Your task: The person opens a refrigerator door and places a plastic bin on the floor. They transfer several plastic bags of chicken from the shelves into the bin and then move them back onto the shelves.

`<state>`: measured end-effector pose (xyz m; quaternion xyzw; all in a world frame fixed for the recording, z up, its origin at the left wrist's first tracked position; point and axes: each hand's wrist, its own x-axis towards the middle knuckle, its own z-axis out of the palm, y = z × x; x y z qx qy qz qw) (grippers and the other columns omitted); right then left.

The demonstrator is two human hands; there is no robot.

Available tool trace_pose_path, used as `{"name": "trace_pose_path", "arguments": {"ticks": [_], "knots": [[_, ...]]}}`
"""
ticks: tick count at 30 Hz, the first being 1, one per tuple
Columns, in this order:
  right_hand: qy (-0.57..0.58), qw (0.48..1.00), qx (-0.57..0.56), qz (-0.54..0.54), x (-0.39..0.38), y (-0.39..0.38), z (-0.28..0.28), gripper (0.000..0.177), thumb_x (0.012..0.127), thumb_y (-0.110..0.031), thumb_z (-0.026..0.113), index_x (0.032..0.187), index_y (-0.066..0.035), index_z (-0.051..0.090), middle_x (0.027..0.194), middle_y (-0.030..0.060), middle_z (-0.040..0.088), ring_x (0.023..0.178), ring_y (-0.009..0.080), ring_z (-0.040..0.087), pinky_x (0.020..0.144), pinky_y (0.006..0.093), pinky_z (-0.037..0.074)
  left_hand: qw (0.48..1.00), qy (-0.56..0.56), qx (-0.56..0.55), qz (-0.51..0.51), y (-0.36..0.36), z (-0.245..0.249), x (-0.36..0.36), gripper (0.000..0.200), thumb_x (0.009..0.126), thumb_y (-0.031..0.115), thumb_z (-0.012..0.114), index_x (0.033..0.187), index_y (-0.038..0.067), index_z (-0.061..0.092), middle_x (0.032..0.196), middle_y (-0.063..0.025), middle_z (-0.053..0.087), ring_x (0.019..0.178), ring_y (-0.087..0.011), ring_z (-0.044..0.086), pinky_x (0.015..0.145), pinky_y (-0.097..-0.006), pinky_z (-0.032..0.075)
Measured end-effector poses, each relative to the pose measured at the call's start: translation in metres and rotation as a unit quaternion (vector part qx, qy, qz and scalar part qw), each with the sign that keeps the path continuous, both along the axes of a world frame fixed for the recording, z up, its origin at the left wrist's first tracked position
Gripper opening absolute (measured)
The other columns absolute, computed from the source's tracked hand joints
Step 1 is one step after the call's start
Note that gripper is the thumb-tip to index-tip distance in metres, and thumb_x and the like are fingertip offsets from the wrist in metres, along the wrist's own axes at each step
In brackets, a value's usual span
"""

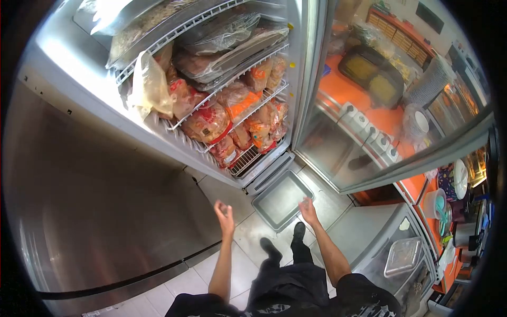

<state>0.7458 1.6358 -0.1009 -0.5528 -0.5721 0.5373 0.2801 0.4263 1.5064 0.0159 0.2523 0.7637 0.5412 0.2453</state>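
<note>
In the head view, my left hand (225, 217) hangs in the air in front of the open upright refrigerator (297, 79), fingers apart and nothing in them. My right hand (308, 211) is held out over the near right edge of a grey tray (282, 198), its fingers loosely bent and holding nothing. The tray lies on the tiled floor at the foot of the refrigerator. Wire shelves inside carry several bags of packaged meat (207, 122), plastic-wrapped trays (232, 50) and a yellowish plastic bag (149, 87).
The glass door (338, 142) stands open to the right. A stainless steel appliance (105, 195) fills the left side. At lower right, a clear plastic container (404, 257) rests on a white chest unit (359, 232). An orange counter (348, 87) with dishes shows through the glass.
</note>
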Motion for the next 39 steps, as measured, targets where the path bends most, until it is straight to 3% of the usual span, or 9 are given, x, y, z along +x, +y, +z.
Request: {"name": "trace_pose_path", "arguments": {"ticks": [7,10,15,20,25,29,32,36,39], "knots": [[0.163,0.973,0.16,-0.01,-0.123,0.163,0.061,0.062,0.089,-0.019,0.063,0.139,-0.008,0.029,0.122,0.0153,0.05,0.104,0.0227,0.054,0.085,0.0358,0.048,0.957,0.159,0.162,0.182,0.129,-0.021,-0.057,0.076,0.086,0.018,0.067,0.143,0.0,0.02,0.144,-0.0217,0.03,0.13,-0.0307,0.034,0.105,-0.0402,0.031],[0.202,0.964,0.17,-0.012,-0.142,0.188,0.031,0.068,0.088,-0.018,0.063,0.142,-0.006,0.024,0.129,0.0174,0.045,0.115,0.028,0.05,0.092,0.0386,0.044,0.904,0.351,0.023,0.241,0.159,-0.097,-0.076,0.077,0.088,0.021,0.065,0.143,-0.004,0.019,0.138,-0.024,0.036,0.127,-0.0314,0.038,0.103,-0.0414,0.034],[0.306,0.874,0.377,-0.011,-0.187,0.257,0.048,0.085,0.081,-0.012,0.072,0.143,-0.001,0.016,0.141,0.0243,0.03,0.124,0.0323,0.043,0.103,0.0443,0.036,0.838,0.346,0.236,0.35,0.189,-0.151,-0.102,0.066,0.085,0.022,0.07,0.129,-0.011,0.034,0.124,-0.0252,0.046,0.111,-0.033,0.049,0.097,-0.0413,0.037],[0.127,0.835,0.525,-0.108,-0.263,0.317,0.084,0.08,0.073,-0.016,0.081,0.133,0.003,0.031,0.103,0.0139,0.055,0.105,0.0246,0.054,0.094,0.0345,0.044,0.787,0.425,0.277,0.351,0.194,-0.158,-0.105,0.057,0.088,0.018,0.066,0.129,-0.008,0.037,0.12,-0.0233,0.05,0.108,-0.0294,0.052,0.094,-0.0379,0.04],[0.304,0.784,0.541,-0.005,-0.246,0.32,0.077,0.049,0.078,-0.012,0.071,0.119,-0.004,0.046,0.095,0.0101,0.062,0.079,0.0173,0.062,0.066,0.0323,0.051,0.747,0.483,0.316,0.33,0.198,-0.157,-0.106,0.052,0.088,0.012,0.064,0.13,-0.007,0.04,0.118,-0.024,0.054,0.105,-0.0304,0.056,0.091,-0.0393,0.042],[0.441,0.695,0.567,-0.037,-0.227,0.277,0.055,0.023,0.076,-0.011,0.074,0.091,-0.002,0.058,0.079,0.0061,0.062,0.066,0.015,0.058,0.054,0.0308,0.048,0.733,0.512,0.314,0.32,0.192,-0.161,-0.106,0.052,0.087,0.015,0.065,0.129,-0.006,0.042,0.114,-0.0259,0.057,0.102,-0.034,0.059,0.088,-0.0418,0.044],[0.159,0.523,0.828,-0.124,-0.178,0.278,0.045,0.066,0.069,-0.024,0.083,0.118,0.003,0.047,0.109,0.0128,0.053,0.094,0.0219,0.054,0.084,0.0326,0.044,0.721,0.536,0.293,0.327,0.188,-0.161,-0.113,0.053,0.086,0.02,0.066,0.128,-0.005,0.044,0.113,-0.0269,0.058,0.103,-0.0373,0.059,0.088,-0.0436,0.044],[0.339,0.753,0.564,-0.005,-0.136,0.22,0.024,0.028,0.078,-0.01,0.07,0.1,-0.003,0.054,0.097,0.0025,0.054,0.088,0.0112,0.052,0.082,0.0277,0.043,0.715,0.535,0.301,0.334,0.192,-0.159,-0.112,0.053,0.085,0.02,0.067,0.127,-0.005,0.045,0.112,-0.0266,0.059,0.102,-0.0382,0.059,0.086,-0.0444,0.044],[0.425,0.796,0.429,0.031,-0.117,0.213,-0.032,0.027,0.084,-0.02,0.063,0.102,-0.006,0.049,0.092,-0.0004,0.049,0.088,0.0094,0.049,0.082,0.027,0.043,0.699,0.554,0.297,0.342,0.191,-0.163,-0.112,0.054,0.084,0.02,0.068,0.126,-0.005,0.045,0.108,-0.0253,0.061,0.098,-0.0375,0.061,0.083,-0.044,0.045]]}}
